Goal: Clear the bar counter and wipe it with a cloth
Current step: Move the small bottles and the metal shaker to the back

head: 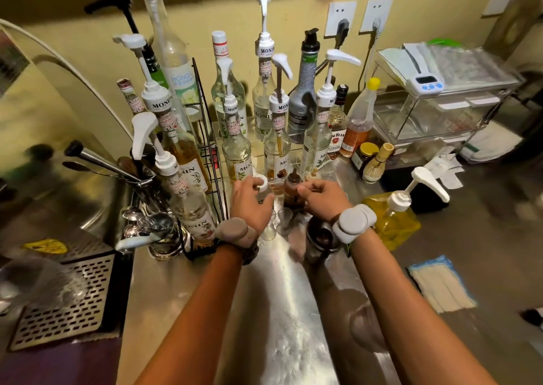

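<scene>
Clearing stage: your left hand (249,201) grips the white-capped bottle (263,186); right hand (321,198) curled, hold unclear. Next: lift it clear.

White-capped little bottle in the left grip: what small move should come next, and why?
Probably lift it straight up and carry it off the counter. The left grip curls round the small white-capped bottle, which stands on the steel counter just in front of tall pump bottles, so a sideways pull might knock them. The cloth lies unused at the right.
</scene>
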The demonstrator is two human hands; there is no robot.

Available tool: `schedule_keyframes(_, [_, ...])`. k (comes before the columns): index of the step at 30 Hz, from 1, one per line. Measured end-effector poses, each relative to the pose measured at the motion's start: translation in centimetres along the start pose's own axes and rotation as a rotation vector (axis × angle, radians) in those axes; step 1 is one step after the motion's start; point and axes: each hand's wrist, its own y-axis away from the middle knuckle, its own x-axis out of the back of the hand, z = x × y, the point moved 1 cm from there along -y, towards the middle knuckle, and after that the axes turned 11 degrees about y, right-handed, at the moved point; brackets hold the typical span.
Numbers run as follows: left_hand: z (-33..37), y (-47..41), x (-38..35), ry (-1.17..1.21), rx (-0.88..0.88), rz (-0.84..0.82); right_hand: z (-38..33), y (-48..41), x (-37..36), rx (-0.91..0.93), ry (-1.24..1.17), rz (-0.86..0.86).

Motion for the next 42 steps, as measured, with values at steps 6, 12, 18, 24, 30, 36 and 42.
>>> schedule_keyframes(6, [1.4,3.6,-3.2,0.020,0.018,-0.097,1.7,1.2,3.3,-0.032,0.028,0.006])
schedule_keyframes(12, [2.3,6.1,-6.2,-0.014,0.097,-0.137,4.1,1.9,6.0,-0.046,0.012,0.002])
schedule_keyframes(18, [1.2,8.7,-7.6,-0.034,0.070,-0.177,6.1,1.9,6.7,-0.077,0.097,-0.089])
schedule_keyframes(24, [-0.6,10.4,-7.8,0.020,0.165,-0.273,8.0,2.1,6.8,-0.143,0.162,-0.275])
schedule_keyframes(30, [-1.4,11.2,-9.2,0.018,0.286,-0.203,9.4,3.0,6.6,-0.209,0.181,-0.424])
schedule_keyframes(36, [-1.1,11.4,-9.9,0.047,0.291,-0.163,10.0,3.3,6.8,-0.249,0.035,-0.411])
schedule_keyframes(42, [-1.5,11.2,-10.2,-0.001,0.251,-0.140,9.8,3.0,6.5,-0.228,0.008,-0.388])
